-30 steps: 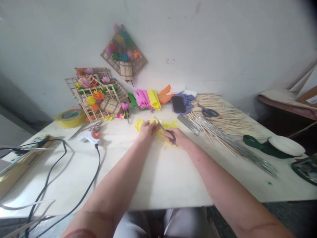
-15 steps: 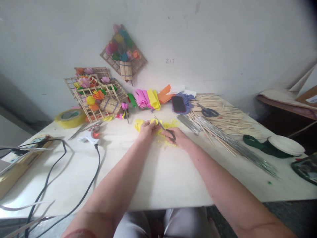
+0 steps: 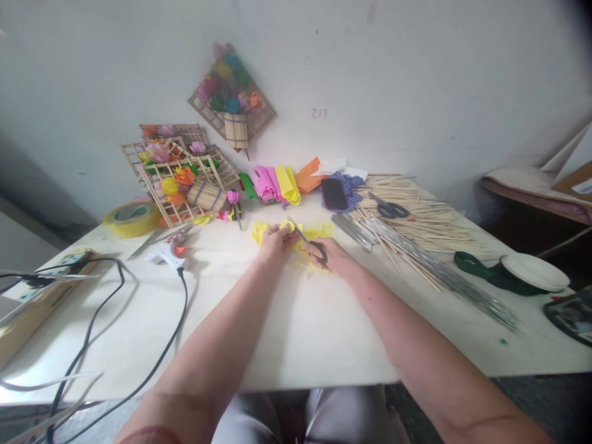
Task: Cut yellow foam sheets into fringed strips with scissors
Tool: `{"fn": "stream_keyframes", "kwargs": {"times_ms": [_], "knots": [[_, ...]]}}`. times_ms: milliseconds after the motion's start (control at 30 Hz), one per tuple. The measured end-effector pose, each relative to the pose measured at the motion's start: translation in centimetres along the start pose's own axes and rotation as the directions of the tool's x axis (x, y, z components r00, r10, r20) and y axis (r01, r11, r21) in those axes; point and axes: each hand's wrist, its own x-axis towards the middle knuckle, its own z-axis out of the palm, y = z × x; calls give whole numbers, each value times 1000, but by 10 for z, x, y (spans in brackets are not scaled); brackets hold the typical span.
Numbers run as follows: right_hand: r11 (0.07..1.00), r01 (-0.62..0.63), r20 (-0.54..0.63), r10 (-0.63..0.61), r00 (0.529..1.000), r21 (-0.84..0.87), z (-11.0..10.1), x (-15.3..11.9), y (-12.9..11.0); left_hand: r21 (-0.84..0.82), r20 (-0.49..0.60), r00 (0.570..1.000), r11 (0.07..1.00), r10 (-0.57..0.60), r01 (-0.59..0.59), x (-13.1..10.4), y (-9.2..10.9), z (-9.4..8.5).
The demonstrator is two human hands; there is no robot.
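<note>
Yellow wooden power strip (image 3: 55, 283): at the counter's left edge, black plug inserted.
Wide yellow tape roll (image 3: 134, 228): flat, beside slatted wooden panels with paper flowers (image 3: 180, 176).
White tool with orange trigger (image 3: 164, 254): lying nearer the front, black cord trailing.
Diamond-shaped wooden lattice (image 3: 231, 98): up against the plain pale wall (image 3: 370, 74), left of a handwritten "217".
Left hand (image 3: 274, 240): grasping a small yellow paper piece (image 3: 290, 227), low over the middle of the counter.
White counter (image 3: 296, 333): bare in front, strewn with yellow scraps (image 3: 324, 230) around the hands.
Dark-handled metal scissors (image 3: 306, 238): blades pointing at the yellow paper piece.
Right hand (image 3: 333, 254): closed around the scissor handles.
Dark phone (image 3: 334, 194): resting on purple yarn (image 3: 355, 188).
Thin pale wooden sticks (image 3: 439, 231): heaped loosely behind silver wires (image 3: 430, 271).
Pale padded surface (image 3: 527, 179): beyond the counter, holding a brown cardboard box (image 3: 576, 179).
</note>
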Motion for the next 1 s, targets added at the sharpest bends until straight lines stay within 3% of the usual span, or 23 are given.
{"fn": "stream_keyframes", "kwargs": {"times_ms": [633,1000], "knots": [[995,40,-30,-43,999,-86,3,-4,-2,-15,-23,999,999,42,-42,0,-1,0],[999,22,-49,-24,999,-47,-2,7,8,-31,3,1000,999,-6,6,-1,2,0]]}}
